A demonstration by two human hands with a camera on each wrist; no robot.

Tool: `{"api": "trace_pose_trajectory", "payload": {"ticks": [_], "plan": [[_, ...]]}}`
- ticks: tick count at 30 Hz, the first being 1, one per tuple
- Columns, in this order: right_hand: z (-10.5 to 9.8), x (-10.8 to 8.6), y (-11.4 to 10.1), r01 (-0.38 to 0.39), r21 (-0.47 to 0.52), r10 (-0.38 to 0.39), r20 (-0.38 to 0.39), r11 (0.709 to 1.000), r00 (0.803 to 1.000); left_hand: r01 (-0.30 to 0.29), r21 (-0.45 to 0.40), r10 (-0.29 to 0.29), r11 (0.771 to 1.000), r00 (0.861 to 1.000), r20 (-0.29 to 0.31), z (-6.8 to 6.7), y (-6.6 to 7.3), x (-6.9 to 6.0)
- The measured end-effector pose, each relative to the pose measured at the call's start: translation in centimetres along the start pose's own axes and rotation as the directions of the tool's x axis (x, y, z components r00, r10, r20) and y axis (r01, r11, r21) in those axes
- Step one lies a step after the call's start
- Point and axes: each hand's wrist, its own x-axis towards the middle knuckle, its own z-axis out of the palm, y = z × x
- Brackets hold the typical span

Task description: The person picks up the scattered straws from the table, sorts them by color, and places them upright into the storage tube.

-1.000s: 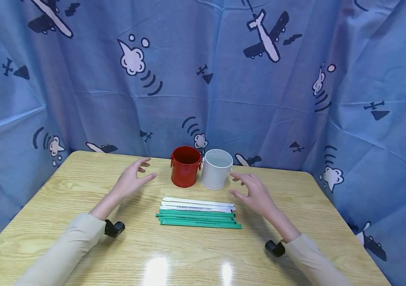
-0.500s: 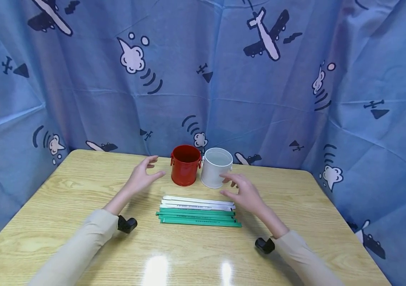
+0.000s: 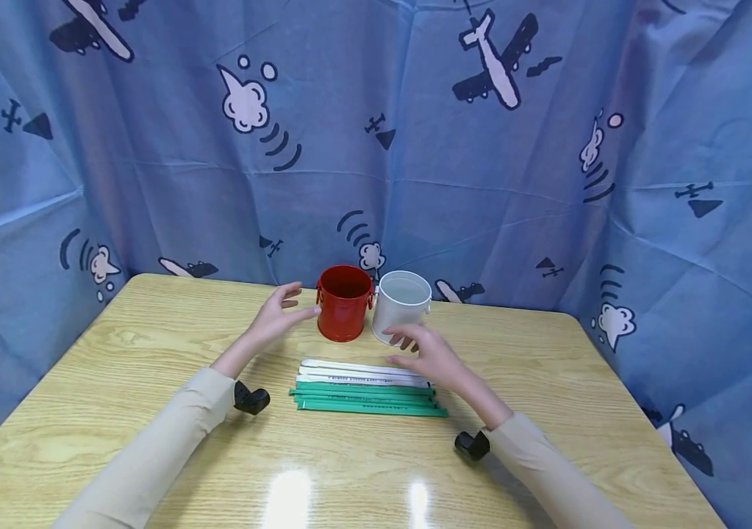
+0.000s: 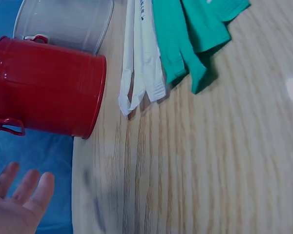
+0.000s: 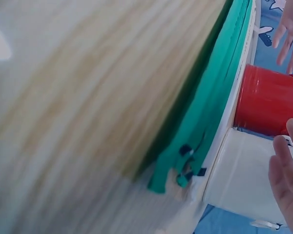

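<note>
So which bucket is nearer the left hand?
The red bucket: the left hand is beside it, while the white bucket stands beyond it, partly behind the right hand in the head view.

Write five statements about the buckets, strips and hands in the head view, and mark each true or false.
1. The red bucket stands to the left of the white bucket. True.
2. The right hand is gripping the red bucket. False: it holds nothing.
3. The white strips lie between the buckets and the green strips. True.
4. The white bucket is tipped over on its side. False: both buckets stand upright.
5. The left hand is nearer the red bucket than the white bucket. True.
</note>
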Motion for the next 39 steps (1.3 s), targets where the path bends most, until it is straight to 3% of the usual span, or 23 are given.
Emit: {"api": "trace_pose_trajectory", "payload": {"ticks": [6,11,18,39], "plan": [[0.6,0.7,0.7,-0.031,0.128,0.014,0.129,0.991,0.991,-0.006,-0.054,0.008,0.999,0.999,0.044,0.2,-0.1,0.8],[1.0,1.2,1.1,-0.05,0.15,0.017,0.209,0.987,0.978,-0.016,-0.065,0.019,0.998,0.998,0.06,0.3,-0.1,1.5],[1.4,1.7,1.1,-0.056,0.184,0.004,0.274,0.981,0.962,0.018,-0.083,-0.013,0.996,0.998,0.062,1.1,0.0,2.4],[2.4,3.1,0.9,-0.033,0.045,0.016,0.342,0.998,0.94,0.005,-0.115,0.0,0.993,0.999,0.044,3.1,-1.0,3.8]]}}
